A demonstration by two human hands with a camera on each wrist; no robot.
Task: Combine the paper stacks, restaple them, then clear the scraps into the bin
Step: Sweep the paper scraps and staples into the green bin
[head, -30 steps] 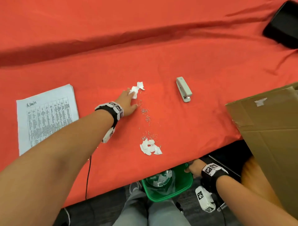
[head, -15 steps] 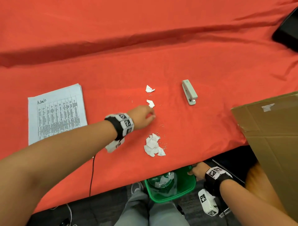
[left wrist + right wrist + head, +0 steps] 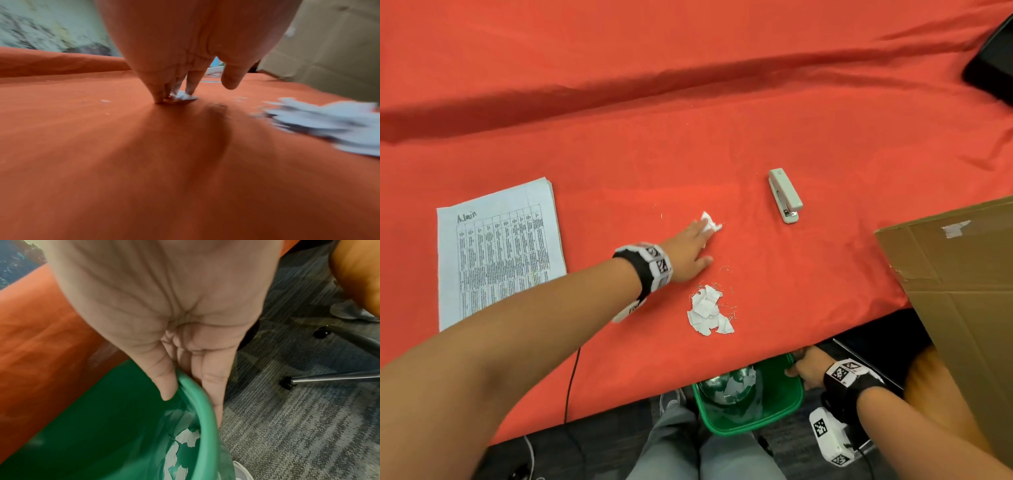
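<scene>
The left hand (image 3: pixel 690 251) lies flat, its straight fingers (image 3: pixel 191 84) pressing on a paper scrap (image 3: pixel 710 222). A scrap pile (image 3: pixel 709 310) sits just beside its thumb. The right hand (image 3: pixel 808 368) pinches the green bin (image 3: pixel 774 419) by its rim.

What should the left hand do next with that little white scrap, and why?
Probably drag the small white paper scrap under the left hand's fingers toward the larger pile of torn white paper, since the right hand holds the green plastic bin below the table edge.

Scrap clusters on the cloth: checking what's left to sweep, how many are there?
2: a small scrap under the left hand, and a scrap pile near the table edge above the bin. Loose staples lie around.
</scene>
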